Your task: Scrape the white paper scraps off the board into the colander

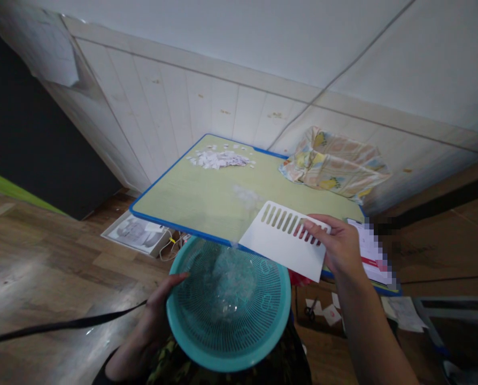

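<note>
Held a teal strainer basket (pixel 231 366) at 6 o'clock in view by its rim with the left hand (pixel 159 299), itself between 7 and 8 o'clock, hooked narrowly over the edge by the thumb, with fingers hidden behind the wall. Gripped a flat white slotted scraper (pixel 274 250) with the right hand (pixel 341 243), both at 4 o'clock, closed around the slotted end with the thumb on top. Laid the scraper slantwise over the near edge of a light green, blue-rimmed table (pixel 170 198), just above the basket. Could not tell contact between basket and table. Saw clear, glossy flakes (pixel 233 278) gathered inside the basket, and a blurred pale patch of scraps (pixel 245 195) on the tabletop near 12 o'clock.

Noted a heap of white paper bits (pixel 221 159) at 11 o'clock on the table, and a patterned cloth-covered basket (pixel 339 163) between 2 and 3. Spotted a printed sheet (pixel 362 240) with a red strip at 4 o'clock, partly pixelated and too indistinct to read. Found a wall sheet (pixel 56 59) at 10 o'clock equally illegible. Saw on the floor a shallow box (pixel 118 235) with a grey picture, between 8 and 9, and scissors (pixel 311 310) beside paper pieces (pixel 332 315) at 5.
</note>
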`<state>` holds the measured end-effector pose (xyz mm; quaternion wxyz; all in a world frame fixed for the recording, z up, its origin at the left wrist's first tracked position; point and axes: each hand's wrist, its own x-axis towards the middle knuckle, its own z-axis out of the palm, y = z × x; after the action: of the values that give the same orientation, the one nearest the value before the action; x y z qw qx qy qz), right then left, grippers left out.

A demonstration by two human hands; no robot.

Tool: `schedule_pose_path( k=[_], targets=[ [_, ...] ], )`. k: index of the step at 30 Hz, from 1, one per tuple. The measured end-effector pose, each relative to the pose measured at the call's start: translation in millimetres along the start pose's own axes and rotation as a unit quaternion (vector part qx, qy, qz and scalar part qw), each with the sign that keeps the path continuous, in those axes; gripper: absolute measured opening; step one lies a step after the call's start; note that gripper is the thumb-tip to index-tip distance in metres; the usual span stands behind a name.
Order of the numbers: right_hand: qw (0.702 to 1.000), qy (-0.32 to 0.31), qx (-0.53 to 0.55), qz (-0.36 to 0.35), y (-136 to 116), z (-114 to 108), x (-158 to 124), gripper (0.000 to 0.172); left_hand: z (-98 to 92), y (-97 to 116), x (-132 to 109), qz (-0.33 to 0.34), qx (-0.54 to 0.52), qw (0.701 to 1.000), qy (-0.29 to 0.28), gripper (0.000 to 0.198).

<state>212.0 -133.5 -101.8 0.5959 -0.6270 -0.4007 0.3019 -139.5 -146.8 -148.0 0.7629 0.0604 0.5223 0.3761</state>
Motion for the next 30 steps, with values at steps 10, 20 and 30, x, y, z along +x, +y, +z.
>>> schedule_pose_path(
  k=[10, 20, 30],
  targets=[
    [1.0, -0.025, 0.005, -0.009, -6.9, 7.3, -4.7, 0.031, 2.2, 3.7, -7.2, 0.001, -0.011, 1.0, 0.017, 0.02],
    [1.0, -0.022, 0.01, -0.016, -1.2, 15.9, -1.2, 0.032, 4.0, 9.9, -7.7, -0.019, -0.019, 0.999, 0.017, 0.021],
    [0.993, 0.072, 0.035, -0.084, -11.3, -1.6, 11.1, 0.029, 2.3, 8.9, -5.5, 0.002, -0.001, 1.0, 0.02, 0.022]
  ],
)
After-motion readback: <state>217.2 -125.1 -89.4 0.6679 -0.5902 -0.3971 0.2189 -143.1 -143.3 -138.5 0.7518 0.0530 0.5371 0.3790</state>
